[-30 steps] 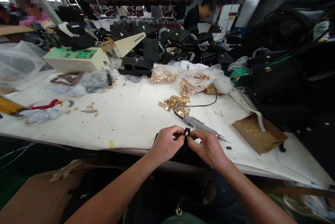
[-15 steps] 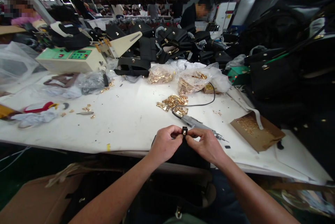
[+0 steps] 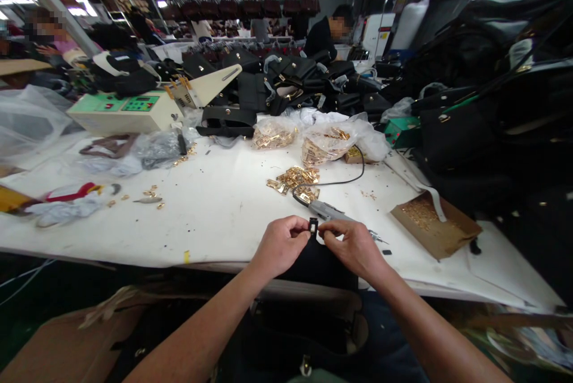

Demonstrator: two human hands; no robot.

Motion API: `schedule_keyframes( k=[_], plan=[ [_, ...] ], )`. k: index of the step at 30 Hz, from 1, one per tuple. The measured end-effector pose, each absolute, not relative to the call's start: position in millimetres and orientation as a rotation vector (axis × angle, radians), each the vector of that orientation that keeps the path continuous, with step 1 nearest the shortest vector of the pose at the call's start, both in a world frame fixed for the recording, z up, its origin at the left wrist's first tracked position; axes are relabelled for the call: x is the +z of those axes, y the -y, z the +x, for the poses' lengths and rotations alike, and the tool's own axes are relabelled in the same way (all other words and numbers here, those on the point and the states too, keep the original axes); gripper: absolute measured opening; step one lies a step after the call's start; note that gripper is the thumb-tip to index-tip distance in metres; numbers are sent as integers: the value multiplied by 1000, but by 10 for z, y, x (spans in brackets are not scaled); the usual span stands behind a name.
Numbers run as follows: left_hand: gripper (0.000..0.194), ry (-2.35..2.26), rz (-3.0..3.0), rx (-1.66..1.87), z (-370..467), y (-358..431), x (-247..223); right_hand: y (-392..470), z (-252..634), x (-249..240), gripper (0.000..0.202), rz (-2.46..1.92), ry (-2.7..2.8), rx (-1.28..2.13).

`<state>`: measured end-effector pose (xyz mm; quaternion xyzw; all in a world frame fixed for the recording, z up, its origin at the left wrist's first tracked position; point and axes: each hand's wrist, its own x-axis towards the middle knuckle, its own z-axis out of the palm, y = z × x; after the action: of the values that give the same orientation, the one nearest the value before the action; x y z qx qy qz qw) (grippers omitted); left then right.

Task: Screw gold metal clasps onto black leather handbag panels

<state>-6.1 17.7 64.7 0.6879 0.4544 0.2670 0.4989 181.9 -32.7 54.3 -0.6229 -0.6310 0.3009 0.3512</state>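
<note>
A small black piece with a shiny metal part [image 3: 313,226] stands between my hands at the front edge of the white table [image 3: 210,210]. Thumb and fingers of my left hand [image 3: 282,246] pinch it from the left. On its other side, the fingertips of my right hand [image 3: 351,244] are closed together beside it; whatever they hold is too small to make out. A black bag [image 3: 308,323] lies below my hands, over my lap. Just beyond my right hand lies a grey electric screwdriver [image 3: 331,212], and behind it a pile of gold metal plates [image 3: 298,179].
Plastic bags of gold parts [image 3: 329,143] lie farther back, near stacked black bags [image 3: 255,87]. A cardboard tray [image 3: 452,231] holds small pieces at the right. A beige machine [image 3: 125,113] is at the back left. A person [image 3: 321,37] works beyond the table.
My right fingertips have moved slightly away from the black piece, and more of its metal part shows. The view has shifted a little.
</note>
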Motion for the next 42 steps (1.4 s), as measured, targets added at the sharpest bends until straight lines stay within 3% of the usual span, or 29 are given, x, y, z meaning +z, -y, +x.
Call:
schedule_keyframes(
  k=[4,13,20,42],
  plan=[
    [16,-1102,1650,633,-48,-177,670,342,1861,588,28,-1595,1533,707],
    [14,-1119,1707,648,-65,-130,737,236,1736,773,23,-1499,1426,1064],
    [23,-1083,1693,699,-53,-107,728,301,1715,747,25,-1499,1429,974],
    [25,-1160,1684,740,-27,-8,745,356,1665,797,29,-1520,1401,951]
  ],
)
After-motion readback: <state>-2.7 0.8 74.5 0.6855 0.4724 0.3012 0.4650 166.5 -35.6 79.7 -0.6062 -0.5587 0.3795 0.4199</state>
